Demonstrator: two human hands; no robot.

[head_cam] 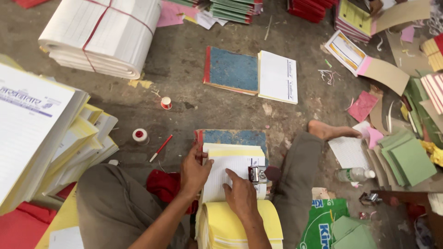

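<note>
Under both palms, seen from the head camera: thick pad of ruled white and yellow loose paper sheets point(236, 173), resting on a blue-covered book with a red spine point(235, 137) just beyond the fingertips; left hand point(194, 173) flat on the near-left edge, fingers spread, pressing rather than gripping, nothing closed in it; right hand point(240, 196) flat on the lower middle of the top sheet, fingers loosely extended, also pressing, nothing clasped; small metal stapler-like tool point(257, 174) touching the pad's right edge, just beside the right index finger. Probably light per sheet but hefty as a stack; soft, floppy, prone to fanning and sliding layer on layer, so best pinned flat from above and taken by the squared edges, not by single leaves. Looks faintly lined, white on top, yellow leaves curling out toward the wrists point(240, 226). Left of the left hand: red pen point(160, 148) and white tape roll point(140, 135) on the grey floor point(184, 69).
</note>
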